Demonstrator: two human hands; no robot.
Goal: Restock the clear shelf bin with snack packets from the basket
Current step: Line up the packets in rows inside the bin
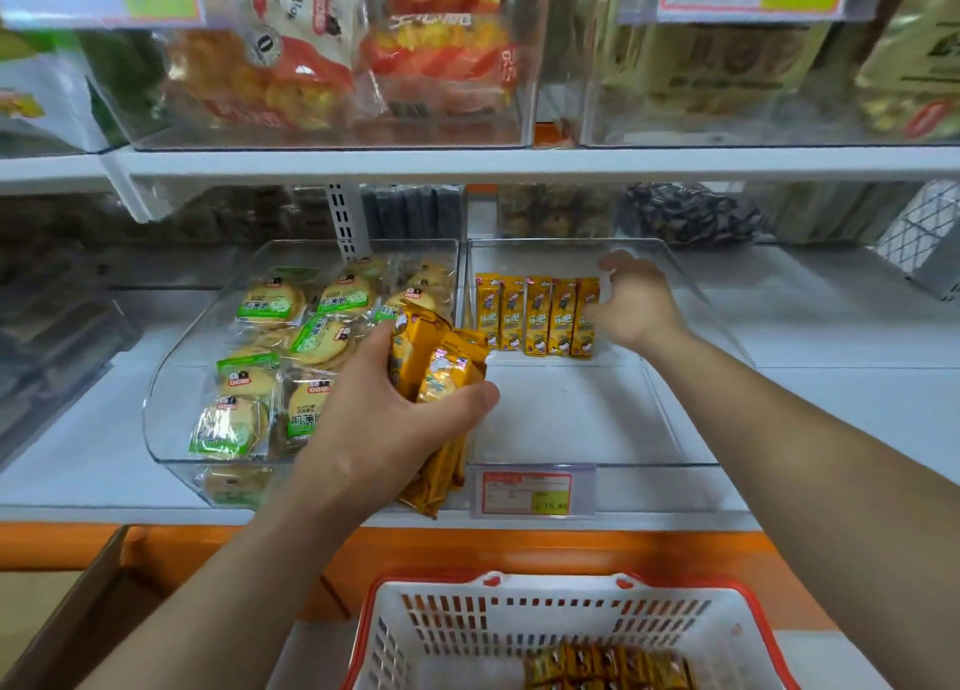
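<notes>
A clear shelf bin [691, 419] stands on the middle shelf, with a row of several yellow snack packets [535, 315] upright at its back. My right hand [631, 302] is inside the bin at the right end of that row, its fingers loosely curled against the last packet. My left hand [384, 429] grips a bundle of the same yellow packets [434, 377] in front of the bin's left edge. Below, a white basket with a red rim [467, 622] holds more yellow packets [608, 668] at its bottom.
A second clear bin [171, 403] to the left holds green-labelled biscuit packs. A price tag [527, 492] hangs on the target bin's front. The shelf above carries clear bins of bagged snacks. A cardboard box [78, 611] sits at lower left.
</notes>
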